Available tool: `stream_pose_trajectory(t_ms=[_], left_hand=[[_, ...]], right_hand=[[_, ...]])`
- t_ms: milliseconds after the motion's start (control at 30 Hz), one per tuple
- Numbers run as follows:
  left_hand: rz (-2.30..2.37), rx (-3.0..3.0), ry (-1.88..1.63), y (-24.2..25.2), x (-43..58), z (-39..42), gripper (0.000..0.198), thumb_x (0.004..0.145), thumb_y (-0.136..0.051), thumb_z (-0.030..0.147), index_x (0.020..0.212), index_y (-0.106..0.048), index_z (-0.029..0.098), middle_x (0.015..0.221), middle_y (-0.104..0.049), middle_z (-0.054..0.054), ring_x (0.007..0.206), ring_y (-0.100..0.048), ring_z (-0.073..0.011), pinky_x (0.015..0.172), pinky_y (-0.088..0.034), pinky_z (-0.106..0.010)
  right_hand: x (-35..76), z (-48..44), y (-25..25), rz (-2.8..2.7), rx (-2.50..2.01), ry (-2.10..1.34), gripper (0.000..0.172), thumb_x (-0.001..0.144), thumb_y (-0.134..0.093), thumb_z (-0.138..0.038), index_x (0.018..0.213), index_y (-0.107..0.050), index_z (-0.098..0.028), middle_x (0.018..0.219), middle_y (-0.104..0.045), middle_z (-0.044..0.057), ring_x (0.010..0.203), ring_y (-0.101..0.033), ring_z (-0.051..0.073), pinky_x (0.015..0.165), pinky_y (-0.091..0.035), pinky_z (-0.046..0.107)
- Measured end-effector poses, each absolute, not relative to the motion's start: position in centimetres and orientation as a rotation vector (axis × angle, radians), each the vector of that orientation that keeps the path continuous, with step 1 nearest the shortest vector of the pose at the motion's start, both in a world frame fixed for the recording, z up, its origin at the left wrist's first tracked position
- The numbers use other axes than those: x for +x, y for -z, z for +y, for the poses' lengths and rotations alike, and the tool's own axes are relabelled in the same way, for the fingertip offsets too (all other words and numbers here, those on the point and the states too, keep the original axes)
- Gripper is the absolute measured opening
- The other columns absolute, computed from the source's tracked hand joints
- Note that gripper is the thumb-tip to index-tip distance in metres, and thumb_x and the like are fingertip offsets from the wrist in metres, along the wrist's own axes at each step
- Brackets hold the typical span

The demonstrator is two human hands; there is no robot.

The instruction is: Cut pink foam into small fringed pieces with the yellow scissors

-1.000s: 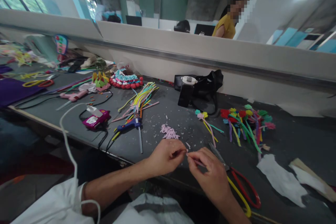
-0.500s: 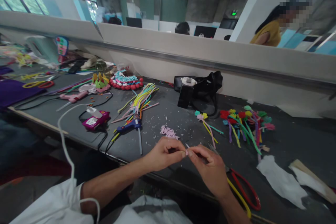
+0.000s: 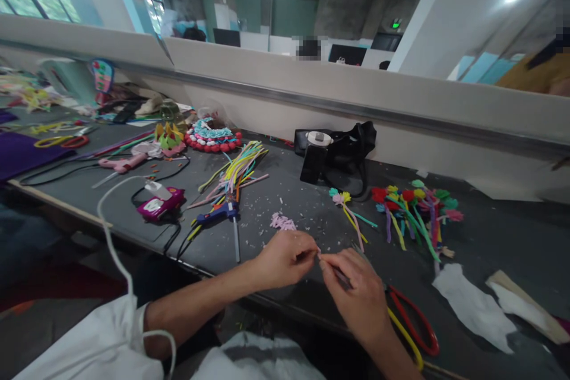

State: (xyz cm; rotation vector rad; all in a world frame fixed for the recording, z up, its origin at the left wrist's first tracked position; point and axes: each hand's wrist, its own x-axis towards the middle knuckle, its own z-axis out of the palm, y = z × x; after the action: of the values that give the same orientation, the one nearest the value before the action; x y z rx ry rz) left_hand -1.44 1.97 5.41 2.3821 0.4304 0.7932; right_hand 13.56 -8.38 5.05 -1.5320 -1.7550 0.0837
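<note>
My left hand (image 3: 285, 259) and my right hand (image 3: 356, 285) meet fingertip to fingertip over the table's front part, both pinched closed. Between them is a tiny pink piece of pipe cleaner (image 3: 319, 253), mostly covered by the fingers. Just beyond my left hand lies a small pile of cut lilac pipe cleaner pieces (image 3: 283, 221). Scissors with red and yellow handles (image 3: 415, 322) lie under and beside my right hand, their blades partly hidden. Past my right hand are a few pipe cleaner flowers (image 3: 342, 197) on pink, yellow and teal stems.
A blue glue gun (image 3: 218, 212) lies left of my hands, with a bundle of pipe cleaners (image 3: 243, 166) behind it. Farther left are a magenta device (image 3: 160, 203) and a pink glue gun (image 3: 122, 162). Colourful flowers (image 3: 412, 202) and white cloth (image 3: 474, 307) lie right. A phone (image 3: 314, 163) stands behind.
My fingertips have shifted slightly around the small pink piece, still pinched together. In the background, the person in yellow has moved right, partly out of view.
</note>
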Motion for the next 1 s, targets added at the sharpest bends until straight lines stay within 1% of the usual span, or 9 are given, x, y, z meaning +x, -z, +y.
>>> stream_pose_trajectory(t_ms=[100,167,267,367,500,600,800,900,1000], left_hand=[[0.246,2.432,-0.703,-6.1,-1.7,2.3,0.012,0.075,-0.05,0.008,0.073,-0.058,0.016,0.064,-0.055,0.0,0.061,-0.048,-0.0112,0.057,-0.034,-0.021],[0.174,2.386,-0.674,-6.6,-1.8,2.3,0.012,0.078,-0.049,0.01,0.073,-0.059,0.016,0.064,-0.057,-0.001,0.061,-0.049,-0.0112,0.058,-0.036,-0.021],[0.175,2.259,-0.712,-6.7,-2.0,2.3,0.016,0.085,-0.049,0.017,0.078,-0.063,0.015,0.065,-0.06,-0.002,0.061,-0.051,-0.0106,0.059,-0.038,-0.02],[0.239,2.114,-0.758,-6.3,-2.1,2.2,0.02,0.088,-0.053,0.026,0.082,-0.067,0.012,0.062,-0.06,-0.002,0.057,-0.05,-0.0094,0.056,-0.037,-0.02],[0.388,1.92,-0.763,-5.4,-1.7,2.1,0.026,0.086,-0.058,0.032,0.078,-0.068,0.01,0.061,-0.06,-0.002,0.056,-0.048,-0.009,0.054,-0.036,-0.02],[0.468,1.861,-0.751,-5.2,-1.3,2.0,0.028,0.086,-0.059,0.035,0.08,-0.069,0.01,0.062,-0.06,-0.002,0.058,-0.049,-0.0099,0.055,-0.037,-0.02],[0.47,2.145,-0.643,-5.5,-1.5,1.8,0.025,0.091,-0.048,0.027,0.086,-0.068,0.012,0.065,-0.061,-0.001,0.058,-0.049,-0.0096,0.055,-0.035,-0.019],[0.47,2.256,-0.585,-5.4,-1.9,1.8,0.023,0.089,-0.046,0.02,0.09,-0.067,0.012,0.065,-0.061,-0.001,0.056,-0.047,-0.0094,0.054,-0.033,-0.019],[0.481,2.286,-0.59,-5.0,-2.1,1.8,0.022,0.087,-0.046,0.016,0.091,-0.067,0.013,0.068,-0.063,-0.002,0.06,-0.051,-0.0103,0.056,-0.035,-0.019]], right_hand=[[14.4,-8.1,-6.0,-1.762,-1.527,-0.093,0.015,0.091,-0.052,-0.022,0.084,-0.065,-0.022,0.075,-0.064,0.001,0.075,-0.057,0.015,0.072,-0.043,0.027],[14.8,-7.9,-6.3,-1.722,-1.527,-0.153,0.015,0.091,-0.054,-0.024,0.085,-0.067,-0.023,0.076,-0.065,0.0,0.075,-0.058,0.014,0.072,-0.044,0.026],[15.1,-7.6,-6.0,-1.615,-1.522,-0.349,0.014,0.09,-0.057,-0.028,0.083,-0.069,-0.024,0.075,-0.066,-0.002,0.069,-0.059,0.012,0.066,-0.044,0.022],[14.8,-7.6,-5.2,-1.532,-1.498,-0.503,0.016,0.089,-0.058,-0.031,0.082,-0.07,-0.023,0.072,-0.065,-0.003,0.066,-0.06,0.011,0.062,-0.045,0.02],[14.0,-8.0,-4.5,-1.471,-1.494,-0.472,0.017,0.089,-0.057,-0.031,0.083,-0.07,-0.021,0.067,-0.062,-0.003,0.061,-0.057,0.01,0.057,-0.044,0.018],[13.6,-8.1,-4.2,-1.46,-1.511,-0.386,0.018,0.089,-0.056,-0.029,0.081,-0.069,-0.02,0.068,-0.062,-0.002,0.062,-0.059,0.011,0.058,-0.045,0.018],[13.7,-7.8,-3.6,-1.48,-1.564,-0.306,0.018,0.088,-0.055,-0.028,0.077,-0.068,-0.021,0.069,-0.064,-0.001,0.062,-0.061,0.012,0.058,-0.047,0.019],[13.8,-7.7,-3.4,-1.51,-1.588,-0.306,0.019,0.088,-0.055,-0.027,0.076,-0.068,-0.021,0.068,-0.064,-0.001,0.061,-0.061,0.012,0.057,-0.047,0.019],[13.7,-7.6,-3.1,-1.524,-1.606,-0.327,0.019,0.088,-0.054,-0.026,0.076,-0.068,-0.021,0.07,-0.065,0.0,0.064,-0.062,0.013,0.06,-0.047,0.021]])
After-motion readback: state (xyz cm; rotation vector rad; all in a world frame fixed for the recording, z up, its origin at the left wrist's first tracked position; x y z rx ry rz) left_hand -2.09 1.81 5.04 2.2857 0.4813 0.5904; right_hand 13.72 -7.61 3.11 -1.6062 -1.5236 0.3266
